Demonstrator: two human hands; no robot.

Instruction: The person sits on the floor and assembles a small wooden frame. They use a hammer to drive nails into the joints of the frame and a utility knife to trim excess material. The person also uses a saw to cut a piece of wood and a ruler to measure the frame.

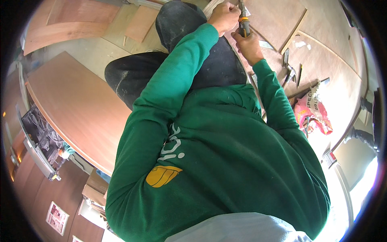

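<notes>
The right hand (pixel 249 48) is wrapped round a grey-and-orange hand tool (pixel 244 28), its head up beside the left hand (pixel 223 18); those fingers bunch together, but whether they pinch anything, I cannot tell. Work looks mid-flow, nothing visibly finished, what's left unclear! Farther out: 1 hammer (pixel 290 73), 1 pink bag (pixel 305 108).

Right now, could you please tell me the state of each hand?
Left hand: curled closed; whether its grip pinches something small cannot be told.
Right hand: closed, holding the grey-and-orange-handled metal pliers.
</notes>
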